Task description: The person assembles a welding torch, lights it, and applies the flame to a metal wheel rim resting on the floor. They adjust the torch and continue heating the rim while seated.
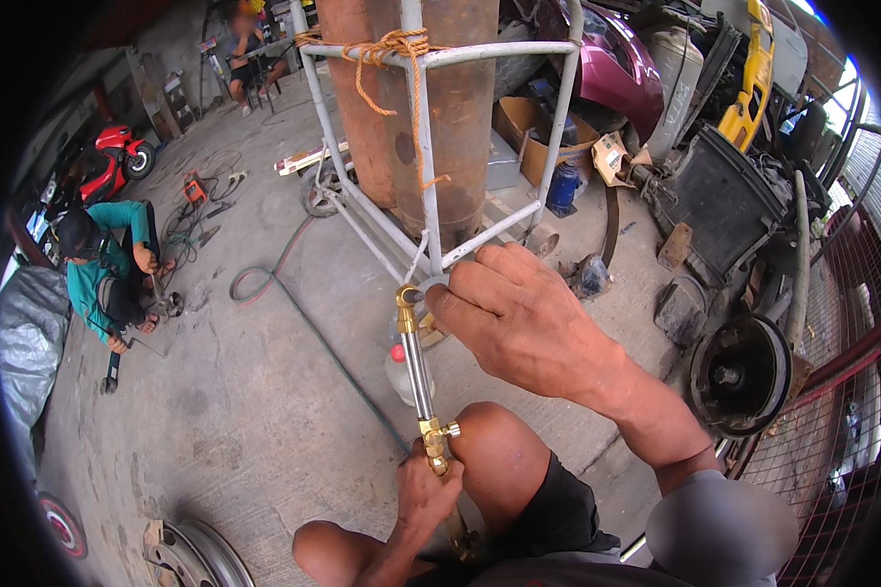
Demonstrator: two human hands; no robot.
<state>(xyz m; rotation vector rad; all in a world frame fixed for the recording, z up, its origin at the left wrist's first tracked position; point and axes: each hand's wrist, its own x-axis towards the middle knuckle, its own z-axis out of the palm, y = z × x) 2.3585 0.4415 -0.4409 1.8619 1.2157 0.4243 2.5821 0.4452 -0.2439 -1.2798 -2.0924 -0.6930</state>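
A cutting torch (419,377) with brass fittings and silver tubes slants up in front of me. My left hand (424,494) is closed around its brass body, below a small side valve knob. At the brass head, my right hand (519,318) is closed, its fingers curled beside the nozzle. A small greyish piece shows at these fingertips; I cannot make out what it is. Behind the torch, a clear bottle (398,380) with a red cap stands on the floor, partly hidden. My bare knee (504,460) is beside the torch's lower end.
Two rusty cylinders (445,137) stand in a white metal frame (434,196) tied with orange rope (387,47). A thin hose (333,357) crosses the concrete. At left, a co-worker (108,259) crouches over metal parts. Car parts crowd the right, including a black drum (739,377). A wheel rim (201,558) lies lower left.
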